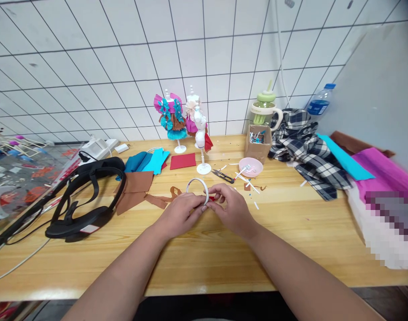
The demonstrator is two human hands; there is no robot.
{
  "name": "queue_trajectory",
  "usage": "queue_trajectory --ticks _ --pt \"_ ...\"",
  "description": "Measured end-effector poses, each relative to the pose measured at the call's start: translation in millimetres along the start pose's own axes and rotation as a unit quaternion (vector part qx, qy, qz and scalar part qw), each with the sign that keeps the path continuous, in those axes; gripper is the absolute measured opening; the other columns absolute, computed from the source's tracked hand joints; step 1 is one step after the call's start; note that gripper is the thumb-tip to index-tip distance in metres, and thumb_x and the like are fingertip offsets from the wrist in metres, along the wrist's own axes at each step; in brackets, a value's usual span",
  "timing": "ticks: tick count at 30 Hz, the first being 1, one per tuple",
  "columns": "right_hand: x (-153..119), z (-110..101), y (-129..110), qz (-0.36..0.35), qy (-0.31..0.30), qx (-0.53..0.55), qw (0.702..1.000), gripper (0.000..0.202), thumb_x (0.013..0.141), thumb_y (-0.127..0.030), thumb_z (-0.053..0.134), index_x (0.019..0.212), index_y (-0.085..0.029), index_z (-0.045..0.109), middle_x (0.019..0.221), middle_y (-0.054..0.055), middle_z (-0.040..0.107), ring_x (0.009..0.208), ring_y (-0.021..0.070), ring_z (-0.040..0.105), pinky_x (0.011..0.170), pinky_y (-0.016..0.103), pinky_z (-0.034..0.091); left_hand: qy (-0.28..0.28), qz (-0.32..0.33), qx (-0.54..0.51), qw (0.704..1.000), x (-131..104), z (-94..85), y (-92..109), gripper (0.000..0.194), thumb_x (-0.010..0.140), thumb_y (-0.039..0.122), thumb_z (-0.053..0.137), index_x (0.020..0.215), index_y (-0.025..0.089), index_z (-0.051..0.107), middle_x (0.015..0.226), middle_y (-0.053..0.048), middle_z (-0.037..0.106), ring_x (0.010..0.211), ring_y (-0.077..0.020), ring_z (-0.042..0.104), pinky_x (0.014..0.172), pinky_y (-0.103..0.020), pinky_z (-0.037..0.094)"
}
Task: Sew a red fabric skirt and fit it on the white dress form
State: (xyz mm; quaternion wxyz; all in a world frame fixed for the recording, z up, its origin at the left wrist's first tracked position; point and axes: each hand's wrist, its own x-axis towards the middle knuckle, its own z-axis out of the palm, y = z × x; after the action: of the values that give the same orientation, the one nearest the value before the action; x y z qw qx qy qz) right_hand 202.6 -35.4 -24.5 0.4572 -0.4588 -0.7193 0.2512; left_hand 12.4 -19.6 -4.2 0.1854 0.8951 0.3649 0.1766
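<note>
A roll of white tape [206,191] stands on edge between my hands above the wooden table [204,263]. My left hand [182,214] is closed on the roll's lower part, thumb and fingers pinched. Against its right side, my right hand [232,207] has its fingertips pinched close to the roll, with a bit of red material [212,199] showing between the hands. What exactly the right fingertips hold is too small to tell. Just beyond are a bare white mini mannequin [200,127], black snips [223,175] and a red sheet [183,161].
Dressed mannequins [171,117] stand near the wall. A pink dish [251,167], cardboard box [257,145], green-lidded jug [264,109] and checked cloth [295,133] sit right of centre. Brown paper [133,189] and a black headset [87,200] lie left. Magenta material [384,174] is far right.
</note>
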Motion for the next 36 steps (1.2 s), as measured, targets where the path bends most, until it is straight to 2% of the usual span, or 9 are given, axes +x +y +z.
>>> queue_trajectory --ticks 3,12,16,19,23,25,29,32,36 --pt "-0.9 0.6 -1.7 0.004 -0.002 -0.005 1.000 0.026 0.082 -0.021 0.063 0.108 -0.023 0.059 0.102 0.002 0.070 0.085 0.0178 0.062 0.078 0.032 0.048 -0.008 -0.006 0.014 1.000 0.3 -0.7 0.8 0.025 0.097 0.030 0.040 0.104 0.022 0.062 0.086 -0.004 0.067 0.079 -0.0185 0.058 0.072 -0.031 0.041" --pt "0.7 -0.9 1.3 0.006 -0.038 -0.024 0.999 0.007 0.081 -0.017 0.063 0.083 -0.022 0.059 0.084 0.000 0.068 0.082 0.0172 0.059 0.074 0.030 0.044 -0.042 -0.005 0.052 0.998 0.6 -0.6 -1.4 0.027 0.098 0.032 0.036 0.093 0.019 0.060 0.079 -0.003 0.063 0.075 -0.0173 0.057 0.068 -0.029 0.039" --pt "-0.5 0.9 1.7 0.028 -0.005 0.005 1.000 0.017 0.079 -0.020 0.066 0.092 -0.022 0.056 0.098 0.001 0.068 0.079 0.0160 0.059 0.072 0.030 0.045 -0.038 -0.014 0.022 0.999 0.1 -1.4 -0.9 0.026 0.098 0.031 0.036 0.098 0.020 0.060 0.083 -0.003 0.064 0.078 -0.0169 0.058 0.070 -0.029 0.039" --pt "-0.8 1.7 1.3 0.026 0.008 0.014 1.000 0.031 0.078 -0.021 0.068 0.107 -0.023 0.057 0.105 0.002 0.068 0.077 0.0153 0.060 0.072 0.029 0.046 -0.026 -0.014 -0.002 1.000 0.2 -1.6 -0.3 0.027 0.098 0.030 0.036 0.102 0.020 0.060 0.085 -0.003 0.065 0.079 -0.0164 0.058 0.071 -0.028 0.040" --pt "0.6 0.9 1.5 0.000 0.009 -0.001 1.000 0.006 0.082 -0.019 0.064 0.088 -0.022 0.065 0.088 0.001 0.069 0.074 0.0151 0.060 0.069 0.028 0.046 -0.003 -0.014 -0.010 1.000 0.1 -1.4 -0.6 0.026 0.098 0.029 0.037 0.101 0.020 0.061 0.085 -0.002 0.066 0.078 -0.0163 0.057 0.071 -0.028 0.039" --pt "1.3 -0.2 1.2 -0.009 0.010 0.000 1.000 0.004 0.084 -0.019 0.063 0.082 -0.022 0.066 0.085 0.000 0.068 0.074 0.0142 0.059 0.069 0.027 0.045 0.011 -0.020 -0.002 1.000 0.1 -1.2 -1.5 0.025 0.097 0.028 0.038 0.099 0.020 0.062 0.082 -0.002 0.066 0.076 -0.0164 0.056 0.071 -0.029 0.038" --pt "0.7 -1.0 -1.4 -0.024 0.008 0.002 1.000 0.003 0.084 -0.020 0.065 0.083 -0.021 0.067 0.083 0.001 0.065 0.076 0.0139 0.058 0.070 0.026 0.045 0.050 -0.041 0.021 0.998 1.4 0.8 -2.4 0.024 0.092 0.024 0.043 0.081 0.019 0.063 0.066 0.000 0.060 0.066 -0.0151 0.051 0.065 -0.028 0.035" --pt "-1.2 0.0 -4.8 -0.039 -0.002 0.003 0.999 0.004 0.085 -0.019 0.063 0.083 -0.020 0.066 0.083 0.001 0.064 0.077 0.0139 0.058 0.069 0.026 0.044 0.094 -0.060 0.027 0.993 3.1 4.4 -2.4 0.024 0.085 0.019 0.047 0.062 0.018 0.055 0.055 0.002 0.051 0.058 -0.0132 0.046 0.058 -0.026 0.032" --pt "-3.0 -0.1 -7.6 -0.051 0.003 0.003 0.999 0.005 0.086 -0.018 0.062 0.084 -0.020 0.066 0.083 0.001 0.064 0.079 0.0146 0.058 0.071 0.027 0.044 0.133 -0.041 0.004 0.990 2.8 6.7 -1.6 0.025 0.080 0.018 0.049 0.055 0.017 0.051 0.050 0.004 0.044 0.051 -0.0103 0.043 0.052 -0.023 0.029"
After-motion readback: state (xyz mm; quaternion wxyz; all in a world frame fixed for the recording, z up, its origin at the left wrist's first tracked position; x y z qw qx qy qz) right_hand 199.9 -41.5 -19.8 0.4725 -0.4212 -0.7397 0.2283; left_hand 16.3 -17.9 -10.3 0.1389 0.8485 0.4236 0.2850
